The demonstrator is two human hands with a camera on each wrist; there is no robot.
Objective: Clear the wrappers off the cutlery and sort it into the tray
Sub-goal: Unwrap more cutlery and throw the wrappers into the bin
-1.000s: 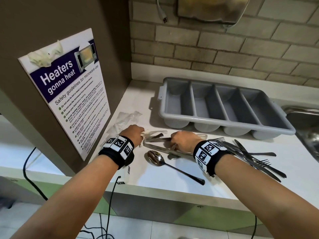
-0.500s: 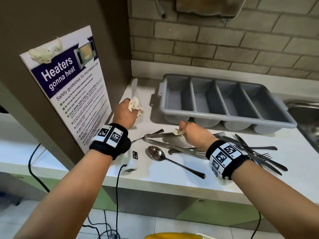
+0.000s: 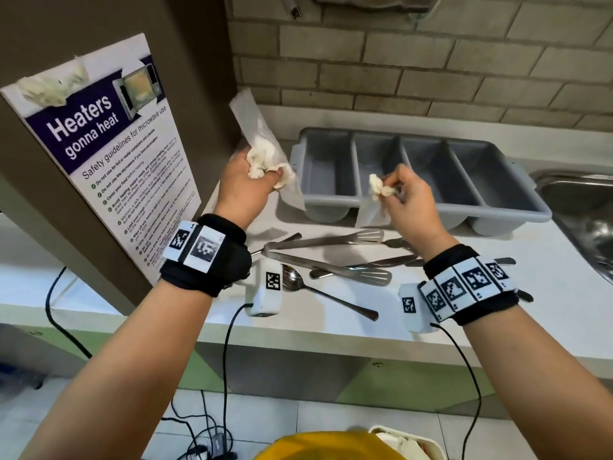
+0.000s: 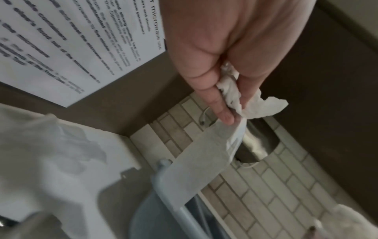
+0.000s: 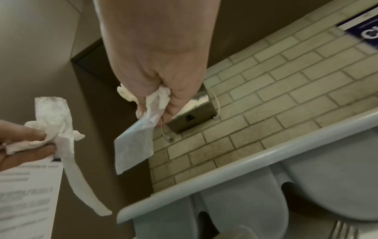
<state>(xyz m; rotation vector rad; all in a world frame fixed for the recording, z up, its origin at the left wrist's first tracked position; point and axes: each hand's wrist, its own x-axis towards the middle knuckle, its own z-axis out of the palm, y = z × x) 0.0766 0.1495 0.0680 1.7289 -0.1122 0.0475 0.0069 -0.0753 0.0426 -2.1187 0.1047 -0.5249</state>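
My left hand (image 3: 247, 180) is raised over the counter's left end and grips a crumpled white napkin with a clear wrapper (image 3: 257, 141) standing up out of it; the same wrapper (image 4: 206, 155) hangs from my fingers in the left wrist view. My right hand (image 3: 403, 194) is lifted in front of the grey four-slot tray (image 3: 510, 200) and pinches a smaller crumpled wrapper (image 3: 378, 190), also seen as a napkin and plastic strip (image 5: 139, 135) in the right wrist view. Bare tongs (image 3: 331, 257), a spoon (image 3: 293, 280) and forks lie on the white counter below my hands.
A brown cabinet side with a microwave safety poster (image 3: 109, 161) stands close on the left. A steel sink (image 3: 583, 220) lies at the right. A brick wall runs behind the tray. More forks and knives lie beneath my right wrist. A yellow object (image 3: 328, 446) shows at the bottom edge.
Both hands have lifted off the cutlery pile, each taking a wrapper with it. The left rose up and left, the right rose toward the tray. The tongs now lie bare.
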